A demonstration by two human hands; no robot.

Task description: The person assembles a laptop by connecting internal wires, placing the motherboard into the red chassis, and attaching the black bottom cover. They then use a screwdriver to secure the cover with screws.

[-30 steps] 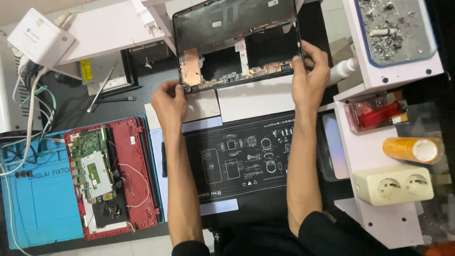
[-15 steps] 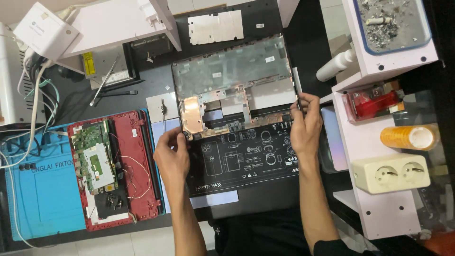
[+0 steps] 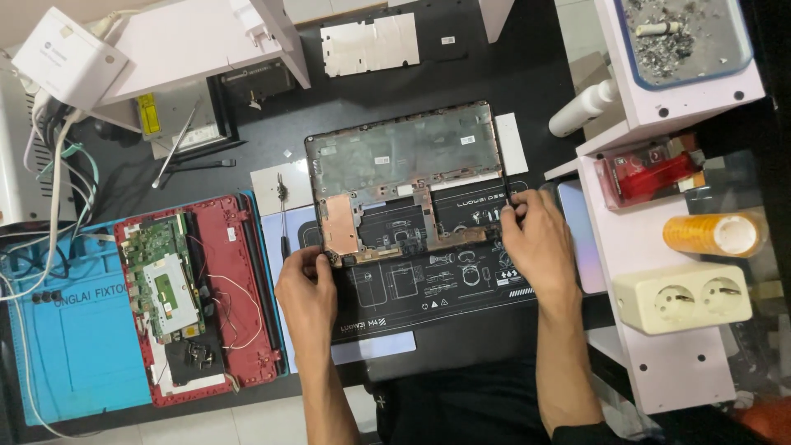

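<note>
A grey laptop inner frame (image 3: 404,165), stripped and with a copper patch at its lower left, lies flat on a black printed work mat (image 3: 428,288). My left hand (image 3: 306,292) pinches the frame's near left corner. The near right corner is gripped by my right hand (image 3: 540,243). Both forearms reach in from the bottom of the view.
A red laptop shell (image 3: 239,288) with a green circuit board (image 3: 161,272) rests on a blue mat (image 3: 74,346) at left. A screwdriver (image 3: 283,218) lies beside the frame. At right stand a white shelf (image 3: 659,239), a double socket (image 3: 684,298), a tape roll (image 3: 717,235) and a white bottle (image 3: 581,110).
The frame came down from a raised, tilted position at the far side and now lies flat on the black mat, nearer to me. Both hands moved with it toward me.
</note>
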